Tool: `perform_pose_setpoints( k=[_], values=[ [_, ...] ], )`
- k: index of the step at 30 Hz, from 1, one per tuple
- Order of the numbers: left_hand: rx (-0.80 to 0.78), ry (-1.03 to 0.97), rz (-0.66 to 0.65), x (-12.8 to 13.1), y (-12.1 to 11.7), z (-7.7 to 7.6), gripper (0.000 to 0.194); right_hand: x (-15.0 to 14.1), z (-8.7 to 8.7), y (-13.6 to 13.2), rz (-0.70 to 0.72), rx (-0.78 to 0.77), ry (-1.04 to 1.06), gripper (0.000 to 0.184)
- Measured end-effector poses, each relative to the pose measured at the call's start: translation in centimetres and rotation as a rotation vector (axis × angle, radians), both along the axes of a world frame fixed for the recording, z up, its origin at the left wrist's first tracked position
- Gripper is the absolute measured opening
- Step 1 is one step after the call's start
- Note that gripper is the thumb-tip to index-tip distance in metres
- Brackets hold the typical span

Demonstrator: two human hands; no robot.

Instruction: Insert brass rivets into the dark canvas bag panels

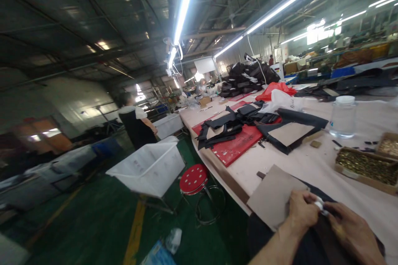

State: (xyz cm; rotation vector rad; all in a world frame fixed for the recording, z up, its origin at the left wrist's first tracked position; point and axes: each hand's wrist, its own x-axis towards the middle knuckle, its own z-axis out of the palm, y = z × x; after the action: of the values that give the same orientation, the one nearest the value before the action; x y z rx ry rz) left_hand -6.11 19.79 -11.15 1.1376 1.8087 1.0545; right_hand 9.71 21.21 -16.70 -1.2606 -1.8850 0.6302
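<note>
At the table's near edge my left hand (302,210) and my right hand (353,230) meet, their fingers closed from both sides on a small white object (319,205). It could be a bit of tape or a wrapped part; its kind is unclear. Beneath my left hand lies a beige-grey board (273,194), jutting past the table edge. Dark fabric (323,238) spreads under both hands and over the lap. To the right stands a carton of small brass-coloured metal pieces (367,165).
A clear jar (342,118) stands behind the carton. Black fabric pieces (220,126) lie on a red board (238,145). Left of the table (314,165) are a red stool (193,179) and a white bin cart (152,169). A person (135,126) stands beyond the cart.
</note>
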Motion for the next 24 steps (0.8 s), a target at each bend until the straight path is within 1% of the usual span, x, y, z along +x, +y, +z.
perform_pose_setpoints(
  k=[4, 6, 8, 11, 14, 17, 20, 22, 24],
  values=[
    [-0.025, -0.053, 0.037, 0.0, 0.5, -1.0, 0.023, -0.1, -0.2, 0.1, -0.023, -0.028, -0.06, 0.036],
    [-0.048, -0.124, 0.06, 0.1, 0.8, -1.4, 0.023, -0.2, -0.4, 0.2, -0.022, -0.055, -0.102, 0.038],
    [-0.067, -0.219, 0.082, 0.2, 1.0, -1.7, 0.025, -0.1, -0.8, 0.4, -0.007, -0.074, -0.1, 0.039],
    [-0.048, -0.362, 0.105, 0.4, 1.1, -1.7, 0.025, 0.2, -1.4, 0.9, 0.02, -0.107, 0.008, 0.038],
    [0.01, -0.464, 0.126, 0.4, 0.8, -1.4, 0.022, 0.7, -1.7, 1.5, 0.064, -0.193, 0.146, 0.038],
    [0.049, -0.565, 0.153, 0.3, 0.6, -1.3, 0.02, 1.3, -1.3, 2.0, 0.08, -0.273, 0.25, 0.039],
    [0.077, -0.619, 0.168, 0.1, 0.6, -1.6, 0.02, 2.0, -0.7, 2.4, 0.131, -0.311, 0.336, 0.04],
    [0.094, -0.631, 0.161, 0.0, 0.8, -1.8, 0.02, 2.3, -0.2, 2.5, 0.181, -0.339, 0.365, 0.039],
    [0.089, -0.659, 0.134, -0.1, 0.8, -1.5, 0.023, 2.5, 0.6, 2.3, 0.205, -0.345, 0.362, 0.035]
  ],
)
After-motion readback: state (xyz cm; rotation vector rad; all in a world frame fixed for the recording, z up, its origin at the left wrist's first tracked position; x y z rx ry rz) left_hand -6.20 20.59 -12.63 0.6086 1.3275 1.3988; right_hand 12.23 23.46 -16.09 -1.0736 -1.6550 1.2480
